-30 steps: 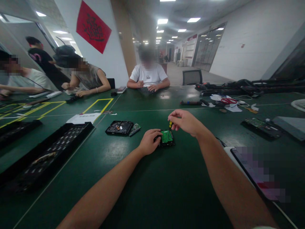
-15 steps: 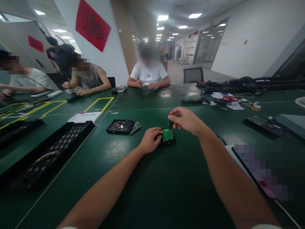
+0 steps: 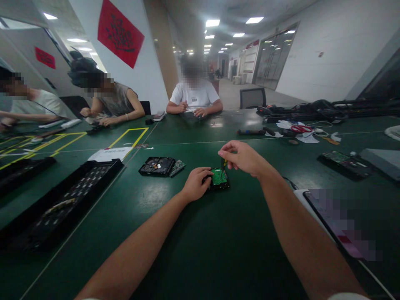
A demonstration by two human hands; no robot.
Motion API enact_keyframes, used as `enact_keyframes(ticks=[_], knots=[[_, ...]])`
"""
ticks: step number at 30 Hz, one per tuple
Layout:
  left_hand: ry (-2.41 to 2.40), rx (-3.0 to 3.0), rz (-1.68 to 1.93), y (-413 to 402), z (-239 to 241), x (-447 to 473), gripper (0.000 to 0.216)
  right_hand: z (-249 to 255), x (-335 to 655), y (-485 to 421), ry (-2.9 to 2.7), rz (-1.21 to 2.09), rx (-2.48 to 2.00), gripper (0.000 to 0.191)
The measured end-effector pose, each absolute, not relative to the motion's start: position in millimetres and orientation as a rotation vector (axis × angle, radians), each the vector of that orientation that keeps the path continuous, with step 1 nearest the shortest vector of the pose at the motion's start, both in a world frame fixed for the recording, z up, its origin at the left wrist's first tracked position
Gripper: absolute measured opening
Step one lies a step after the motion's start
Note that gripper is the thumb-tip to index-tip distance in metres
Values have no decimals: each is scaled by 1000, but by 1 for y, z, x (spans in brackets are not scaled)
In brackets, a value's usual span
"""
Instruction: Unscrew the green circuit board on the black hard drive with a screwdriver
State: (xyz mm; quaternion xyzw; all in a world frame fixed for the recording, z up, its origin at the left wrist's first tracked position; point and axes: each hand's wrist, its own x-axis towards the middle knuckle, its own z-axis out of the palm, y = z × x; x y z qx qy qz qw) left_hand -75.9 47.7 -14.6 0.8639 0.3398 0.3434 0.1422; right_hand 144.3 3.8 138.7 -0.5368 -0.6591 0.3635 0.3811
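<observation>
A black hard drive (image 3: 225, 186) with a green circuit board (image 3: 218, 178) on its upper face lies on the green tabletop in front of me. My left hand (image 3: 196, 183) grips its left side, fingers over the board and thumb at the near edge. From above, my right hand (image 3: 242, 157) pinches the handle of a screwdriver (image 3: 223, 164). The screwdriver stands nearly upright, its tip down at the board; whether it sits in a screw is too small to tell. To the left lie another hard drive (image 3: 153, 165) and a loose circuit board (image 3: 178, 167).
A long black tray (image 3: 108, 171) holding small parts stands at left. At right are a device with a lit screen (image 3: 331, 221) and a drive with a board (image 3: 343, 162). Red-handled scissors (image 3: 301, 128) lie farther back. A person (image 3: 193, 98) sits opposite; others work at left.
My right hand's fingers have shifted slightly on the screwdriver handle, and more of its yellow marking shows. The left hand and the hard drive stay in place.
</observation>
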Motion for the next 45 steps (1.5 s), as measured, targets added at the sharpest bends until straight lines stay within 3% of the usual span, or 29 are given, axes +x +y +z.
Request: enact_keyframes(ticks=[26,33,45], knots=[[970,2494,982,46,-11,-75,28,137,148,4,-1750,963,-1242,10],[985,2499,989,47,-14,-75,27,139,151,7,-1834,944,-1241,22],[981,2509,978,44,-11,-74,28,130,153,7,-1742,1012,-1221,14]])
